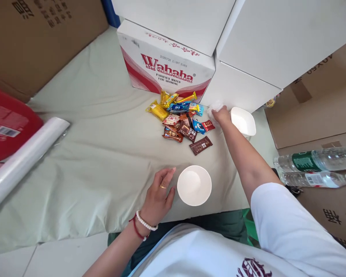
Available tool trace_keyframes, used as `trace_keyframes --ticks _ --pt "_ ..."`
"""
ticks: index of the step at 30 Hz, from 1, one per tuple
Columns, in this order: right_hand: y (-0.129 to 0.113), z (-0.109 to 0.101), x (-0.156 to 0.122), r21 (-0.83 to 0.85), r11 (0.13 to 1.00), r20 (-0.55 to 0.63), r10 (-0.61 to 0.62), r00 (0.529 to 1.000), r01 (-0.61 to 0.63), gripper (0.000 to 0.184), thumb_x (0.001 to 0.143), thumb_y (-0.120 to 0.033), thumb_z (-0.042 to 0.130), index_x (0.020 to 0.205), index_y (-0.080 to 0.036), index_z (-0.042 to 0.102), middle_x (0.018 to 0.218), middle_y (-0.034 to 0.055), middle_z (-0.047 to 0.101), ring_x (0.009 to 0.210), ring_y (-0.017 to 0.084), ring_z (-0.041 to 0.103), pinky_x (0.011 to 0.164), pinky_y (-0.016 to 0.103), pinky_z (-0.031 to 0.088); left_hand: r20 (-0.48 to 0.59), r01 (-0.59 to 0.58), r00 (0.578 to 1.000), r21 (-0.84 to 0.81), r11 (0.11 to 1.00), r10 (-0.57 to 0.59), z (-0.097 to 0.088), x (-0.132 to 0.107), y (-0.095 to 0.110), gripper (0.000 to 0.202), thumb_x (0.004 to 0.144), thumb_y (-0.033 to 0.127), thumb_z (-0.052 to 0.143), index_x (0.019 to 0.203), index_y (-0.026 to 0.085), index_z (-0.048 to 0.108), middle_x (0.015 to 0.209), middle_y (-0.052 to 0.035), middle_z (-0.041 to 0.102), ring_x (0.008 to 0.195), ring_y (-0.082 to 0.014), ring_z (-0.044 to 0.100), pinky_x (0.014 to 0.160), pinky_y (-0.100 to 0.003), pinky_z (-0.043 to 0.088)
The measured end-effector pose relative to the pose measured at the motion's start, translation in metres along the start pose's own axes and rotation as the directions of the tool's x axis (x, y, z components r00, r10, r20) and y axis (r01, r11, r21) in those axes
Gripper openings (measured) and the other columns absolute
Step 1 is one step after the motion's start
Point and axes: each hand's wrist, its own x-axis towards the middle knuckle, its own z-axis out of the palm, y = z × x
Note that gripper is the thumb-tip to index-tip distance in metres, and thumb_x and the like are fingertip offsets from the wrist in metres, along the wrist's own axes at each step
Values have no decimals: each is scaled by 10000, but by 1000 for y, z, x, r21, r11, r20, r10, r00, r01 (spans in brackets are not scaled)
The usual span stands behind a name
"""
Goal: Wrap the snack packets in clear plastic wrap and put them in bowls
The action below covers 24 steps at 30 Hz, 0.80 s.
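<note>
A round white bowl (194,186) stands near the front edge of the cloth-covered table. Just left of it is my left hand (159,191), palm down, fingers stretched and holding nothing. My right arm reaches forward, and my right hand (222,114) grips a crumpled piece of clear plastic (215,107), whose exact kind I cannot make out. A squarish white bowl (243,121) sits close to the right of that hand. To the hand's left lies a pile of wrapped snacks (187,130) in yellow, blue, red and brown, with one brown packet (201,146) slightly apart.
Behind the snacks stands a white and red water carton (167,63), beside white boxes (248,46). At left are a red container (11,123) and a long plastic-film roll (25,161). Plastic bottles (320,159) lie at right by cardboard boxes (320,104).
</note>
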Motion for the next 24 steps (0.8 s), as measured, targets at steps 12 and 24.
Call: trace_keyframes --ticks 12,24 --pt "52 -89 -140 437 803 -13 -445 896 405 448 936 -408 684 1348 -235 656 1345 128 650 800 179 727 742 367 647 -1 109 994 -56 992 -109 5 0 -13 478 947 154 535 1420 224 546 1278 -117 597 879 -168 674 811 -361 641" --pt "142 -58 -318 236 535 152 -845 512 812 284 1016 -124 491 1193 -237 682 1157 105 731 1047 211 706 894 348 595 24 -110 994 265 958 107 -23 -11 -26 282 977 267 551 1237 240 658 1320 -137 621 1157 -298 663 994 -492 590"
